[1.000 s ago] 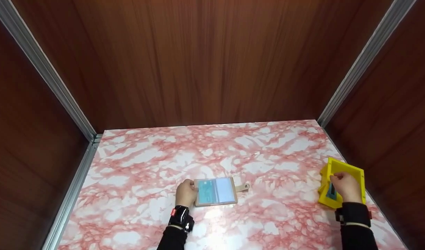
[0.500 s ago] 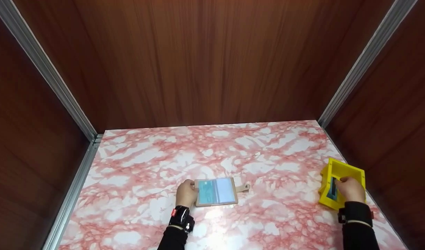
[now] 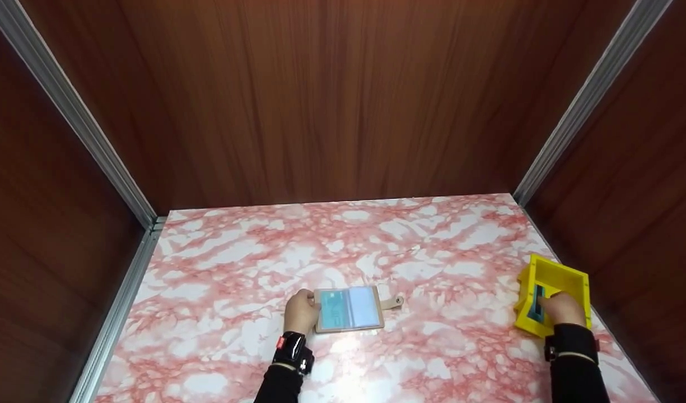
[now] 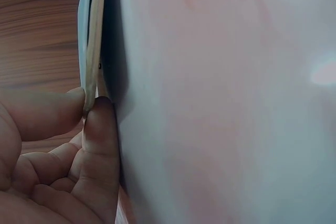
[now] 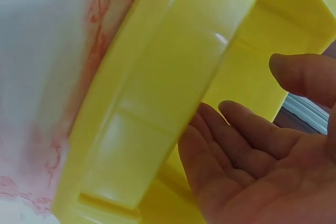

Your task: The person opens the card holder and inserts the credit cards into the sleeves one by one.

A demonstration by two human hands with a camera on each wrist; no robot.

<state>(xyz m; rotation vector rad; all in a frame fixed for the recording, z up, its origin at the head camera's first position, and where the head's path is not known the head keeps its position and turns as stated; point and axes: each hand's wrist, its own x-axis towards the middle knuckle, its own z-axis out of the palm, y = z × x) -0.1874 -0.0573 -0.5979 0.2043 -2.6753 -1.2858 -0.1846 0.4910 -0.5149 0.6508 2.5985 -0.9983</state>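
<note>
A tan card holder [image 3: 381, 310] lies open on the marbled table, with a teal card [image 3: 334, 309] showing in its left clear sleeve and a strap with a snap [image 3: 396, 302] at the right. My left hand [image 3: 301, 311] pinches its left edge; in the left wrist view, thumb and index finger squeeze the tan cover [image 4: 94, 40]. Over at the far right, my right hand [image 3: 568, 309] reaches into a yellow bin [image 3: 561, 273], beside a dark and teal card [image 3: 537, 305]. The right wrist view shows its thumb and fingers apart, with nothing between them.
The pink-and-white table [image 3: 242, 268] is bounded by a brown wood-grain back wall [image 3: 320, 112] and side walls. Metal rails [image 3: 589, 101] run along the corners. The yellow bin stands close to the right wall.
My right hand has moved slightly lower and rightward inside the yellow bin, uncovering more of the dark and teal card. My left hand and the card holder have stayed put.
</note>
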